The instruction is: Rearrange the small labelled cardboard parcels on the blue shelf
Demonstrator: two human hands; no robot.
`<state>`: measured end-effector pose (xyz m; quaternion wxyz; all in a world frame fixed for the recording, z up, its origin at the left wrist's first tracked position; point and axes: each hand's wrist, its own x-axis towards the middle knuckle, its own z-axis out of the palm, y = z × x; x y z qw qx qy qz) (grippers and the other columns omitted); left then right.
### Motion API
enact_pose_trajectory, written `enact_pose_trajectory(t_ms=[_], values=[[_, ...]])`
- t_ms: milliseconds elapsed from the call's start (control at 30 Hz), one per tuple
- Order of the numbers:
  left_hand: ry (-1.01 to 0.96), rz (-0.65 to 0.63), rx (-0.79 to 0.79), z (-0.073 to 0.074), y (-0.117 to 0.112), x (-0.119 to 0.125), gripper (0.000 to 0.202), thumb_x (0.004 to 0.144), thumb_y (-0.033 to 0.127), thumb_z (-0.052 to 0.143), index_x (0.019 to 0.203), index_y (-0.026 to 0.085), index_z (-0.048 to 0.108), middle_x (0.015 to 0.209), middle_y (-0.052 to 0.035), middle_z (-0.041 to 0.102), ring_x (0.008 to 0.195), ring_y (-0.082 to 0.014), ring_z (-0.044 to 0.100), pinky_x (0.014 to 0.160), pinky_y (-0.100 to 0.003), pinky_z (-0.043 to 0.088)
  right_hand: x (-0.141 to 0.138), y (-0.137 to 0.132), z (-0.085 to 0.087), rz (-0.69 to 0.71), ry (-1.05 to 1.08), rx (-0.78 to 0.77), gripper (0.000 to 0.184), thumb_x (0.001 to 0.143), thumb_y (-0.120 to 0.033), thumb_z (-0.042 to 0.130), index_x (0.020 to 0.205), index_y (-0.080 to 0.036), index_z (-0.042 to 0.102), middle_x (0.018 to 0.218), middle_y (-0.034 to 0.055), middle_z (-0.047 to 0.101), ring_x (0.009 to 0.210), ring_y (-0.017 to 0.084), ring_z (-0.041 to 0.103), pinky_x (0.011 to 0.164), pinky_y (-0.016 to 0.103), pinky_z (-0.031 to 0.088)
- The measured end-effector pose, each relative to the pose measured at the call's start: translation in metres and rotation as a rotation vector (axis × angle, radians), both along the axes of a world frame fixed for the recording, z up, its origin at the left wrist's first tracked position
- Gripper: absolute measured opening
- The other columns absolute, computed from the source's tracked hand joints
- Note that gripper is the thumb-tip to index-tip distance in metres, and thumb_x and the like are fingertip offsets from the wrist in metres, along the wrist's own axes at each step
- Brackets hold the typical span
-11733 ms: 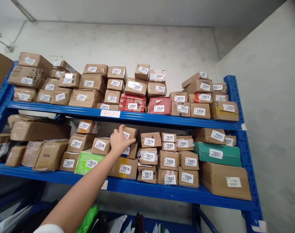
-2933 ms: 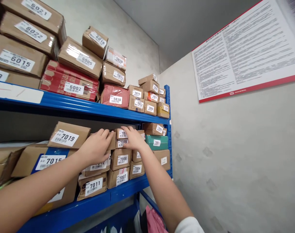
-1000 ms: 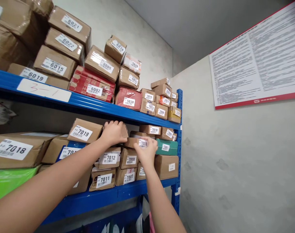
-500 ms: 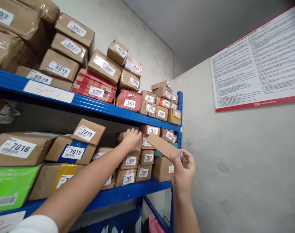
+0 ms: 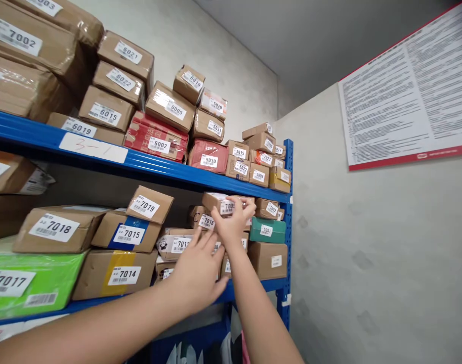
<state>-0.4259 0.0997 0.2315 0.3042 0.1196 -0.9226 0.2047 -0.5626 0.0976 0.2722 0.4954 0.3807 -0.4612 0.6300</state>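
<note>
My right hand (image 5: 235, 222) has its thumb and fingers around the front of a small flat cardboard box (image 5: 211, 201), which sits on top of the stacked parcels on the lower shelf. Part of its label, starting with 700, shows between the fingers. Just below, my left hand (image 5: 200, 270) is open, fingers spread, in front of the parcel stack and holding nothing. The fingertips come near the box labelled 7016 (image 5: 204, 212) and the box labelled 7012 (image 5: 173, 244); whether they touch anything I cannot tell. Several parcels behind both hands are partly hidden.
A blue upper shelf beam (image 5: 158, 166) runs close above the hands. Right of them are a teal box (image 5: 278, 231), a brown box (image 5: 259, 260) and the blue rack post (image 5: 287, 222). At the left stands the box labelled 7019 (image 5: 163, 200) over other parcels. A printed board (image 5: 416, 101) hangs on the wall.
My right hand has moved left with the flat box, onto the top of the stack. My left hand has come down and away from the upper parcels, its fingers now spread.
</note>
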Motion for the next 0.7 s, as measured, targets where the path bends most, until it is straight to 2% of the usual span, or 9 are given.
enact_pose_trajectory(t_ms=[67, 167, 233, 300, 367, 467, 567, 700], values=[[0.122, 0.082, -0.027, 0.003, -0.012, 0.029, 0.059, 0.084, 0.045, 0.052, 0.138, 0.024, 0.048, 0.153, -0.0131, 0.036, 0.145, -0.0330, 0.023, 0.117, -0.060, 0.011, -0.003, -0.019, 0.003, -0.063, 0.000, 0.047, 0.034, 0.068, -0.029, 0.069, 0.101, -0.022, 0.061, 0.113, 0.0097, 0.034, 0.112, 0.033, 0.039, 0.099, 0.051, 0.038], [0.387, 0.306, -0.075, 0.028, -0.047, 0.064, 0.070, 0.077, 0.045, 0.062, 0.141, 0.025, 0.043, 0.157, -0.0159, 0.023, 0.145, -0.0405, 0.011, 0.111, -0.069, 0.013, -0.009, -0.040, 0.007, -0.078, -0.059, 0.066, 0.038, 0.073, -0.029, 0.066, 0.109, -0.019, 0.060, 0.111, 0.0122, 0.035, 0.109, 0.034, 0.037, 0.097, 0.054, 0.038], [0.477, 0.376, -0.060, 0.046, -0.071, 0.078, 0.079, 0.072, 0.048, 0.068, 0.142, 0.024, 0.040, 0.157, -0.0198, 0.017, 0.144, -0.0454, 0.009, 0.108, -0.070, 0.019, -0.010, -0.048, 0.008, -0.086, -0.101, 0.052, 0.040, 0.075, -0.029, 0.063, 0.113, -0.017, 0.058, 0.112, 0.0146, 0.036, 0.108, 0.036, 0.036, 0.096, 0.057, 0.038], [0.443, 0.375, 0.007, 0.059, -0.088, 0.086, 0.085, 0.066, 0.048, 0.072, 0.142, 0.026, 0.040, 0.155, -0.0201, 0.016, 0.141, -0.0478, 0.016, 0.105, -0.064, 0.030, -0.006, -0.051, 0.006, -0.092, -0.121, 0.025, 0.044, 0.077, -0.031, 0.061, 0.116, -0.014, 0.053, 0.117, 0.0186, 0.037, 0.112, 0.038, 0.033, 0.097, 0.061, 0.035], [0.365, 0.358, 0.092, 0.066, -0.098, 0.086, 0.082, 0.063, 0.042, 0.073, 0.139, 0.029, 0.042, 0.149, -0.0176, 0.024, 0.132, -0.0447, 0.033, 0.100, -0.055, 0.041, 0.001, -0.051, -0.001, -0.082, -0.081, 0.022, 0.044, 0.080, -0.033, 0.057, 0.118, -0.013, 0.050, 0.121, 0.0211, 0.038, 0.116, 0.039, 0.033, 0.098, 0.062, 0.034], [0.331, 0.348, 0.142, 0.069, -0.099, 0.078, 0.072, 0.061, 0.034, 0.070, 0.130, 0.031, 0.049, 0.131, -0.0121, 0.040, 0.113, -0.0352, 0.048, 0.091, -0.046, 0.048, 0.014, -0.049, -0.018, -0.032, 0.069, 0.098, 0.034, 0.082, -0.033, 0.053, 0.112, -0.017, 0.053, 0.115, 0.0171, 0.045, 0.111, 0.034, 0.043, 0.096, 0.055, 0.040], [0.370, 0.303, 0.115, 0.067, -0.091, 0.062, 0.071, 0.058, 0.032, 0.072, 0.126, 0.030, 0.053, 0.125, -0.0112, 0.042, 0.110, -0.0338, 0.047, 0.089, -0.043, 0.049, 0.020, -0.046, -0.035, 0.019, 0.140, 0.161, 0.029, 0.083, -0.033, 0.052, 0.108, -0.018, 0.057, 0.111, 0.0145, 0.049, 0.106, 0.032, 0.048, 0.093, 0.052, 0.044], [0.374, 0.224, 0.110, 0.057, -0.077, 0.031, 0.069, 0.060, 0.030, 0.074, 0.126, 0.029, 0.054, 0.126, -0.0123, 0.042, 0.112, -0.0352, 0.045, 0.084, -0.040, 0.049, 0.015, -0.039, -0.048, 0.085, 0.102, 0.172, 0.029, 0.087, -0.034, 0.049, 0.108, -0.016, 0.056, 0.109, 0.0143, 0.050, 0.106, 0.031, 0.050, 0.094, 0.052, 0.045]])
